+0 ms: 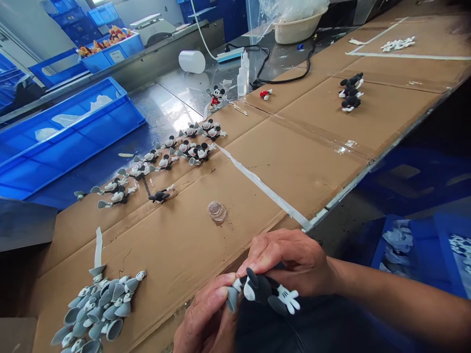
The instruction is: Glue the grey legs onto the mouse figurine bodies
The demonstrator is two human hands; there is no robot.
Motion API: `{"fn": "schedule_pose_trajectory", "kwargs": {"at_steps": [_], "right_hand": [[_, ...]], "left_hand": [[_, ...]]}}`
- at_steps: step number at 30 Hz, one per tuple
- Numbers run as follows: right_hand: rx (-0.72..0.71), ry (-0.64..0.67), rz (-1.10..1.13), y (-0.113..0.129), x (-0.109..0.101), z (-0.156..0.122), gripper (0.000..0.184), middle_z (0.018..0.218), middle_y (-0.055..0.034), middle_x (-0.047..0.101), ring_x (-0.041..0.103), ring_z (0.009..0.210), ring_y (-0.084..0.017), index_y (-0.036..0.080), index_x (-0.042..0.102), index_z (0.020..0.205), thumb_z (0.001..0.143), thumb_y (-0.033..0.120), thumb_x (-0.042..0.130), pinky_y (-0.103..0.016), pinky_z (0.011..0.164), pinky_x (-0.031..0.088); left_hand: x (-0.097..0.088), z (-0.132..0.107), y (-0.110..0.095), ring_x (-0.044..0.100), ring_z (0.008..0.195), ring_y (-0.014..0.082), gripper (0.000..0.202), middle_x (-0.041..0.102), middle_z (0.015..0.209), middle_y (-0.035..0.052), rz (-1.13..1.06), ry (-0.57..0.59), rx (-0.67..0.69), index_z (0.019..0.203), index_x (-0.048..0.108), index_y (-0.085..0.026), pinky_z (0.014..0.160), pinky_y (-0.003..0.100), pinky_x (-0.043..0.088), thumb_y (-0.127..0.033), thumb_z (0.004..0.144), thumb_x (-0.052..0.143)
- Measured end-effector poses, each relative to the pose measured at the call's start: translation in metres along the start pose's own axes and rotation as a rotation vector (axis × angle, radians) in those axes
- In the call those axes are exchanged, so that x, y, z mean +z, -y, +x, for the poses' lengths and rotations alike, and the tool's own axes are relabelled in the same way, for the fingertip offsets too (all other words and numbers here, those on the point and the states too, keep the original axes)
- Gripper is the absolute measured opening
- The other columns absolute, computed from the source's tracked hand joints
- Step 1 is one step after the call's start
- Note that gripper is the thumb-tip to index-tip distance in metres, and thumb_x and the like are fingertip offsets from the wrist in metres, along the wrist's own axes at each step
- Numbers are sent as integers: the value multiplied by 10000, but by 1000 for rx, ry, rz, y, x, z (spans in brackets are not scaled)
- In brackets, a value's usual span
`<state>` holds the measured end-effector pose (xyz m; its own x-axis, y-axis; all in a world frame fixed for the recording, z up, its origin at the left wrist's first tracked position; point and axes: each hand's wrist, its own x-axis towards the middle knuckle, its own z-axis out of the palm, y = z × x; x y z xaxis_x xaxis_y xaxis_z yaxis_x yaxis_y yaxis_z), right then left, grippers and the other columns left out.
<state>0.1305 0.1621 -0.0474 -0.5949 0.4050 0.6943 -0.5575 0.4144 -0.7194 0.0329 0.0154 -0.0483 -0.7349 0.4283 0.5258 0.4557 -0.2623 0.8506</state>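
- Currently, the left hand (pixel 206 316) has its thumb and forefinger pressed together on a small grey cone (pixel 231 299), near the close edge of the cardboard.
- Just to its right, the right hand (pixel 289 255) is clamped on a black-and-white mouse-eared figure (pixel 262 290), its fingertips meeting those of the left hand; how its hidden fingers lie, I cannot tell.
- The figure is tilted, with its white-gloved end (pixel 289 299) spread toward the right and the grey cone at its left end.
- Near left on the cardboard (pixel 176 255) lies a heap of grey cone pieces (pixel 97 309) with white glove parts.
- Farther off, left of a white tape strip (pixel 265 189), similar figures with cones (pixel 172 152) stand close together in slanting rows; a lone black piece (pixel 159 196) lies just nearer.
- A clear round disc (pixel 218 212) lies between the rows and the hands.
- Far beyond the rows are a red-trousered figure (pixel 216 98), a white bottle (pixel 243 76) and a small red piece (pixel 265 94).
- Far right, three black pieces (pixel 351 93) lie in a line, with white pieces (pixel 398 44) farther off.
- On the left, a blue crate (pixel 66 142) stands by the metal tabletop (pixel 162 105); a pale basket (pixel 300 28) is at the far side.
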Motion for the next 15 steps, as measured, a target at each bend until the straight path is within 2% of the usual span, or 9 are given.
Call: {"fn": "schedule_pose_trajectory", "kwargs": {"at_steps": [5, 9, 15], "right_hand": [[4, 9, 23, -1, 1, -2, 103, 879, -131, 807, 793, 817, -169, 145, 706, 980, 926, 72, 658, -244, 730, 627], [19, 12, 5, 0, 2, -2, 64, 881, -119, 806, 789, 806, -154, 154, 694, 963, 943, 106, 656, -233, 727, 625], [18, 7, 0, 2, 4, -3, 65, 864, -107, 806, 790, 801, -152, 162, 688, 949, 935, 102, 670, -226, 736, 623]], "left_hand": [[2, -1, -4, 752, 783, 132, 194, 810, 924, -26, -24, -3, -38, 948, 763, -220, 730, 219, 624, -220, 784, 867], [2, -2, -4, 745, 777, 142, 220, 806, 917, -11, -37, -16, -53, 958, 760, -216, 710, 224, 623, -232, 772, 877], [4, -3, -3, 749, 779, 152, 227, 806, 921, 3, -31, -20, -18, 955, 758, -210, 708, 220, 617, -295, 778, 873]]}}
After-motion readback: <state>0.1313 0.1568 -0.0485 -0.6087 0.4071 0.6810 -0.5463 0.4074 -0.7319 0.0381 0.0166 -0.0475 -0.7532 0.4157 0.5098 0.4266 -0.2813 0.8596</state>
